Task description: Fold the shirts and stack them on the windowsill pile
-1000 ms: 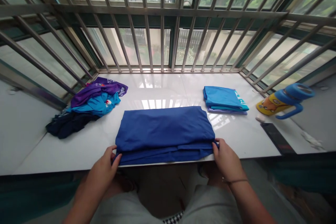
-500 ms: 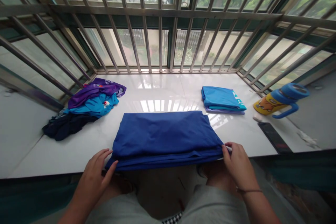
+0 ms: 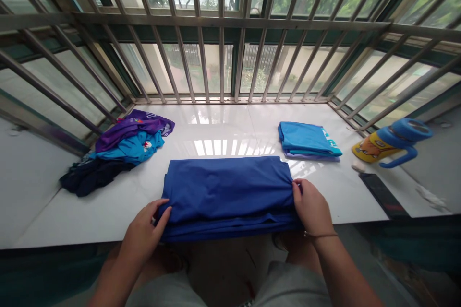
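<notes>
A dark blue cloth (image 3: 226,187), folded into a wide rectangle, lies at the front of the white ledge, and its layered near edge hangs slightly over the rim. Its exact kind of garment does not show. My left hand (image 3: 146,228) is at the left edge, thumb and forefinger closed on the fabric with a small gap between their tips. At the right edge, my right hand (image 3: 313,206) pinches the cloth between thumb and fingers, pulling small creases into it.
A crumpled heap of purple, blue and black clothes (image 3: 126,141) lies left on the white ledge (image 3: 223,124). Folded light-blue clothes (image 3: 306,138) are stacked at the right. Beyond them are a yellow and blue bottle (image 3: 389,141) and a black phone (image 3: 383,195). Metal bars (image 3: 201,64) enclose the ledge.
Both hands have moved inward; the right also went up along the cloth's right side. The lower right corner, stretched outward before, is now drawn in. The view has tilted slightly.
</notes>
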`<state>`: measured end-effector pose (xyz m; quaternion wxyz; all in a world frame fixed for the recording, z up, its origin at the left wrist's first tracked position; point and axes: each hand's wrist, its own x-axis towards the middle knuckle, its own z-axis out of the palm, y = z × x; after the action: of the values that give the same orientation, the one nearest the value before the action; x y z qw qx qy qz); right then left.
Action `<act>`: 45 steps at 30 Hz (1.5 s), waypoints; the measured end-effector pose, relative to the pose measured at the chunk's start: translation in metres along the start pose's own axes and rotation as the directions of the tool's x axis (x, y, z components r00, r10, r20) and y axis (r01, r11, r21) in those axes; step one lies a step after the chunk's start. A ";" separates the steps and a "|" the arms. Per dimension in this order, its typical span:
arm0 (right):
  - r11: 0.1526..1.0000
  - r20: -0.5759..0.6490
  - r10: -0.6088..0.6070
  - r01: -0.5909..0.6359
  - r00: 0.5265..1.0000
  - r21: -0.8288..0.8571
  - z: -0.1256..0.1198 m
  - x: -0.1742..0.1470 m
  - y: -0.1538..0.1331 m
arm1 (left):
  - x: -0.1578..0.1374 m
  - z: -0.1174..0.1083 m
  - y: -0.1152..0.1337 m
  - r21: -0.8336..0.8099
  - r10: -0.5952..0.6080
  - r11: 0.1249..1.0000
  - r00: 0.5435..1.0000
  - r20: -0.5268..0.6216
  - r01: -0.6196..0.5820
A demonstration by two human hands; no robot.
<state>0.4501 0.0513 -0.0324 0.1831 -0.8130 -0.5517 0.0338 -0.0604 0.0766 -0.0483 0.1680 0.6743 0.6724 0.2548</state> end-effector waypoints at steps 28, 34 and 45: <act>0.924 0.275 0.225 -0.294 0.935 0.244 0.016 0.106 -0.001 | 0.003 0.026 0.004 0.133 -0.086 0.986 0.991 -0.101 0.099; 0.948 0.282 0.185 -0.247 0.941 0.202 0.011 0.110 0.002 | 0.001 0.029 0.004 0.151 -0.017 0.988 0.989 -0.147 0.039; 0.977 0.177 0.187 -0.163 0.966 -0.140 -0.002 0.089 -0.003 | -0.006 0.023 -0.002 0.130 0.223 0.972 0.942 -0.250 -0.195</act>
<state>0.4826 0.1330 -0.0167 0.0752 -0.8614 -0.4936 0.0927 -0.0487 0.0737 -0.0687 0.0143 0.7100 0.6255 0.3231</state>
